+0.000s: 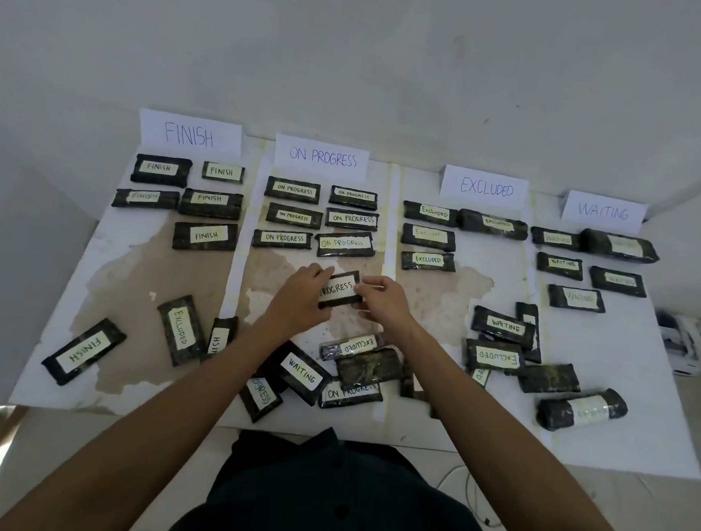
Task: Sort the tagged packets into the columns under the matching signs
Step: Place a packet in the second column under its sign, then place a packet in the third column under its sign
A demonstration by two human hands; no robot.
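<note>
While I am holding the dark rectangular plastic packet with the white "ON PROGRESS" tag (339, 289) between both hands, I am noting the hazards from left to right. My left hand (306, 293) is pinching its left end, fingers closed on it; my right hand (381, 300) is gripping the right end likewise. The packet is sitting in the bare stretch of the second column, just below the six packets already filed under the white paper "ON PROGRESS" sign (322, 157).

At far left, the loose dark packet tagged "FINISH" (83, 351) is lying near the white table's (614, 413) front-left edge, and a sweeping forearm could, in my judgement, knock it off. Below my wrists, the unsorted heap of dark packets (349, 374) is overlapping; a careless withdrawal may scatter it. Rightward, the rolled dark packet (580, 408) is looking liable to roll. Open room is remaining directly beneath the filed rows.
</note>
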